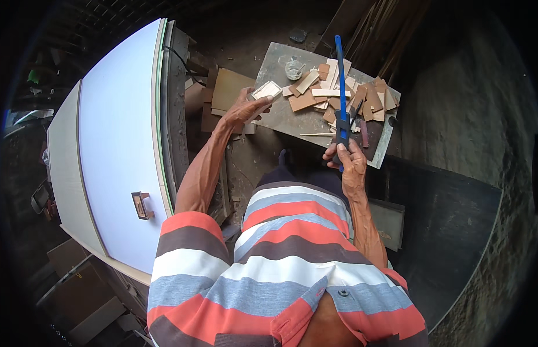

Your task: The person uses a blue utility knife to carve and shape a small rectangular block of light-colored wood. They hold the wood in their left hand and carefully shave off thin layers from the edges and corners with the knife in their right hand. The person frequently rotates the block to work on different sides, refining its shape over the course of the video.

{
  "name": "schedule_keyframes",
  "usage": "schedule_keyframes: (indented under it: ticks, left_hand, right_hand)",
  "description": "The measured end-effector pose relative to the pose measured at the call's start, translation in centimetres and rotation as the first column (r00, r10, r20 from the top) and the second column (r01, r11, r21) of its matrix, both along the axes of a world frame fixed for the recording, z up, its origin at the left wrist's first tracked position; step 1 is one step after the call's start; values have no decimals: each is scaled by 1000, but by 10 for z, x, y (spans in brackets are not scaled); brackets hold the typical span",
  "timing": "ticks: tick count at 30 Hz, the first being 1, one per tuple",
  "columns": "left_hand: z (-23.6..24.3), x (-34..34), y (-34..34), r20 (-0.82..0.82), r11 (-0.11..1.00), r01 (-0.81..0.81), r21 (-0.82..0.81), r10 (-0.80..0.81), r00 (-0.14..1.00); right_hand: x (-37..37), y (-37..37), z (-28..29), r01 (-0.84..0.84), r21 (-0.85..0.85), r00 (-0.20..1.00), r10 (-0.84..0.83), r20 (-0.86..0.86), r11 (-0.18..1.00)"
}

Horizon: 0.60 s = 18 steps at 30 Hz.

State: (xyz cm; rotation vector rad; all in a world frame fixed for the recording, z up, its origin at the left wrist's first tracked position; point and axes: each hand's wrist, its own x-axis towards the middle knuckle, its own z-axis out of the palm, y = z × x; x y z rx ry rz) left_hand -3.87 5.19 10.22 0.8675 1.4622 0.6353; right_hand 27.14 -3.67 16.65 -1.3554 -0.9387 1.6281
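Observation:
My left hand (250, 104) is closed on a small pale rectangular piece (266, 89) with a raised edge, at the left end of a dusty grey work table (270, 61). My right hand (347, 155) grips the black lower part of a long, thin blue tool (341, 69), held upright over the table's right half. Thin scraps of brown and cream board (303, 100) lie piled beneath and around it, with a small pot of grey material (294, 68) at the back and a pale stick (315, 134) near the front edge.
A large white panel (113, 115) on my left bears a small brown fitting (142, 206). Stacked boards (231, 87) lean beside the table. A dark board (448, 243) lies low at the right, beside a rough wall (460, 87). My feet show below the table.

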Motion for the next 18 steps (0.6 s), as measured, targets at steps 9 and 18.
schedule_keyframes:
  ticks: [9,18]
  left_hand:
    - [-68,-10,-11,-230,1000,-3,10,5,973]
    - [-123,-26,8,-283,968,247,40,-226,932]
  right_hand:
    - [-37,-13,-86,-329,76,769,220,600,941]
    - [-72,-9,-120,-335,80,758,218,615,939]
